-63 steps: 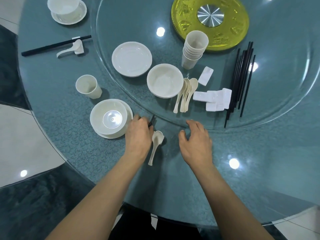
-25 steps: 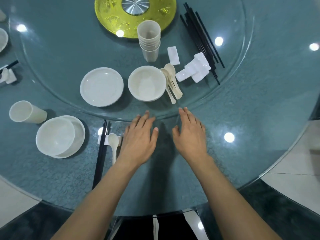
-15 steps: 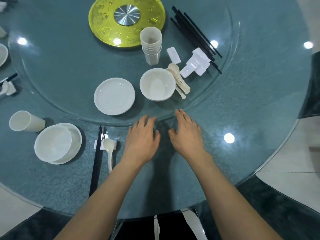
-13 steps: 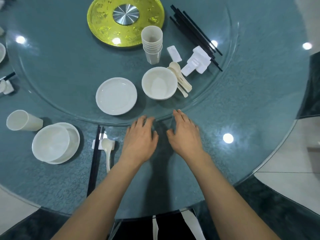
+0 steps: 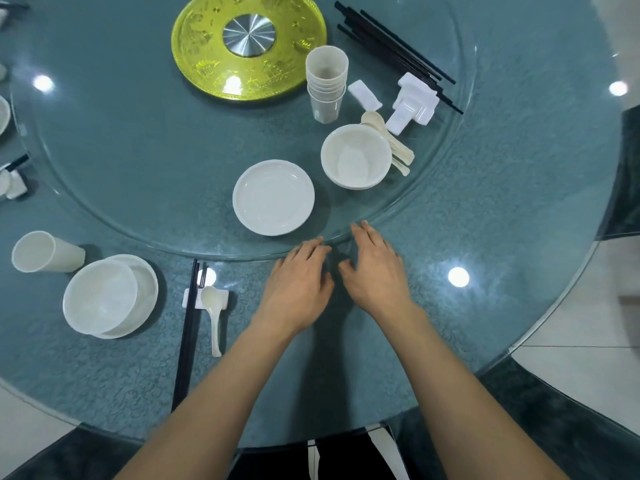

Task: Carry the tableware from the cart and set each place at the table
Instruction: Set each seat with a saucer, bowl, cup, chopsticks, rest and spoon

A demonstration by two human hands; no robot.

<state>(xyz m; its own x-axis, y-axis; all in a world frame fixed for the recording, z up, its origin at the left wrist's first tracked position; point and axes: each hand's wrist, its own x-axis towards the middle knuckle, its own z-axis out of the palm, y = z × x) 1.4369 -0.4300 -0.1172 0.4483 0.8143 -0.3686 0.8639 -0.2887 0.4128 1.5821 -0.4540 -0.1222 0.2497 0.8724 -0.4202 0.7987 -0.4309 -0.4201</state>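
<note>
My left hand (image 5: 298, 282) and my right hand (image 5: 375, 271) lie flat and empty, fingers apart, at the near rim of the glass turntable (image 5: 145, 188). On the turntable sit a white plate (image 5: 273, 197), a white bowl (image 5: 355, 155), several spoons (image 5: 394, 143), stacked cups (image 5: 326, 83), white rests (image 5: 412, 102) and black chopsticks (image 5: 391, 50). To my left a laid place holds a bowl on a plate (image 5: 109, 296), a cup (image 5: 45, 251), chopsticks (image 5: 187, 327) and a spoon (image 5: 212, 313) on a rest.
A gold disc (image 5: 249, 46) with a steel hub marks the turntable's centre. Part of another place setting shows at the far left edge (image 5: 10, 178). The table's rim (image 5: 540, 327) curves round at the right, with tiled floor beyond.
My hands left the chopsticks and spoon and shifted right to the turntable's rim. The view has swung right, and the plate and bowl now lie farther right on the turntable.
</note>
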